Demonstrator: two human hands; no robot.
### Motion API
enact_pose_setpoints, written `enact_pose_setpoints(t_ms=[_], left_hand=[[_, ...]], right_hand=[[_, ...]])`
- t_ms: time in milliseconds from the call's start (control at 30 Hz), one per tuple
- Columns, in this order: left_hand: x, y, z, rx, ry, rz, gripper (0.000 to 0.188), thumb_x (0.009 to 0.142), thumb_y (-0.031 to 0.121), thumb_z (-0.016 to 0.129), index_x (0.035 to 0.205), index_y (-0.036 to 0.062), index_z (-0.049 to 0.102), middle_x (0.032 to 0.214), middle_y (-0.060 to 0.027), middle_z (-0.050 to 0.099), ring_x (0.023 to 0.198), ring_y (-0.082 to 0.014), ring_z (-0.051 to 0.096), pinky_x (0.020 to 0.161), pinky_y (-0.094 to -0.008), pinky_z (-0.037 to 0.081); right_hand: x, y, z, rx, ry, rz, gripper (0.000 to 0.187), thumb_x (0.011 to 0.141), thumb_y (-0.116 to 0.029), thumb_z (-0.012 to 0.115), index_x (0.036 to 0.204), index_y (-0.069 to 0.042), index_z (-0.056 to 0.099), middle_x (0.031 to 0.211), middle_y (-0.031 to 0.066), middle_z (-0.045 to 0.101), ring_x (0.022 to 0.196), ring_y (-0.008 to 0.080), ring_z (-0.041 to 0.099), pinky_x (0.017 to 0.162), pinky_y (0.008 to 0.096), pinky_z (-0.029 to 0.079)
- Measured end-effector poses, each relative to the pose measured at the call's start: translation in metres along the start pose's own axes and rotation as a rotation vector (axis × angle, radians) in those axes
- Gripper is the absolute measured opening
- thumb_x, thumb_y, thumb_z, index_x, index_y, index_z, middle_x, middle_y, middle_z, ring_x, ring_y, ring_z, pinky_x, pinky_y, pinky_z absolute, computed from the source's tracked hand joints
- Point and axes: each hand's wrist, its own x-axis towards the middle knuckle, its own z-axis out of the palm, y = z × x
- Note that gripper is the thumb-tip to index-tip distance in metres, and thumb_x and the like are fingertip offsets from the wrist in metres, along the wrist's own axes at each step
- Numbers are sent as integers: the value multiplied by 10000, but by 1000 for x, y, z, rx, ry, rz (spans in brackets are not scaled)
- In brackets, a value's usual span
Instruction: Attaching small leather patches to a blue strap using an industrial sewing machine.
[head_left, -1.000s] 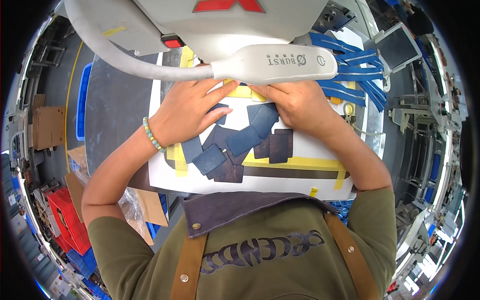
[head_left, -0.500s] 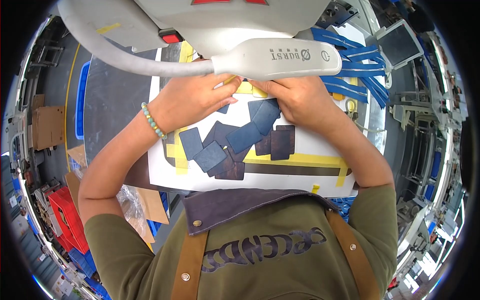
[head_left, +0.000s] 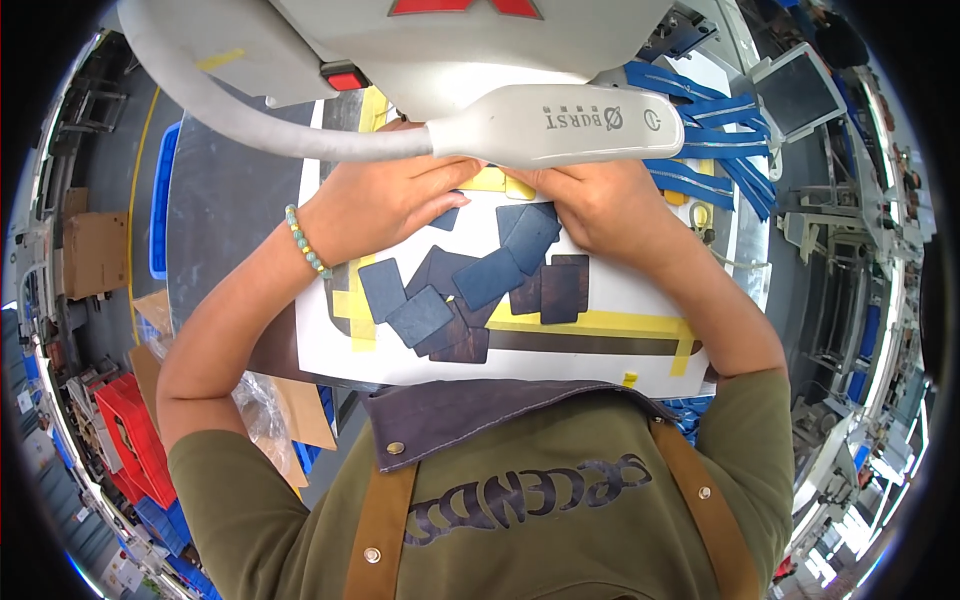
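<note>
The left hand [head_left: 385,205] and right hand [head_left: 610,205] lay at the far side of the sheet [head_left: 335,362], beside the lamp [head_left: 560,125], which hid some fingertips; whether they gripped anything could not be told. Loose patches [head_left: 420,315] lay nearer. Good practice likely called for 2 steady hands, patches kept clear.

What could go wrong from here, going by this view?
1. The white lamp-like head covers some fingers of the left hand and right hand, so a slip there might go unseen in this view.
2. Overlapping dark flat pieces lie close to both hands; a thumb or wrist could nudge them out of place.
3. Blue strips lie near the right hand, so an outward sweep might shift or tangle them.
</note>
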Motion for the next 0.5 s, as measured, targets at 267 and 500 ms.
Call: enact_pose_setpoints(t_ms=[267,500], left_hand=[[-4,8,0,-29,-36,-91,331,940,224,742,1234,73,732,1249,-35,712,1109,-250,655,987,-406,523],[-3,7,1,-34,22,-1,429,883,163,781,1273,4,700,1302,-86,700,1253,-287,608,1058,-433,499]], right_hand=[[6,-8,-34,48,-165,63,511,772,46,672,1261,-87,738,1209,104,721,1059,350,685,851,436,570],[-4,-17,-10,-129,-84,-16,481,782,3,739,1258,-59,734,1263,114,701,1178,321,666,961,433,548]])
